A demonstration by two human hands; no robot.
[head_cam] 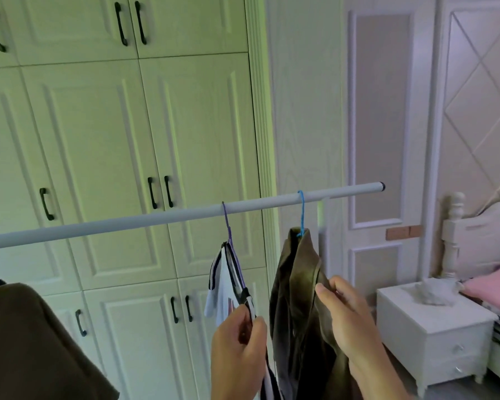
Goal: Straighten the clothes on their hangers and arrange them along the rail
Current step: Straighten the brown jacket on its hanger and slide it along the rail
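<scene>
The left grip (237,339) pinches the striped garment (223,281); the right grip (347,316), the brown jacket (298,284).

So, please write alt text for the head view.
A person's left hand pinches a white striped garment on a purple hanger; the right hand grips a brown jacket on a blue hanger. Both hang from a white rail.

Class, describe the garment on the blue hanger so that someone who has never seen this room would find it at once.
Find the white rail crossing in front of the wardrobe doors. Two hangers hook over it; take the blue hanger, nearer the rail's capped end. The olive-brown garment on it is plain and dark, unlike the white striped garment on the purple hanger beside it.
</scene>
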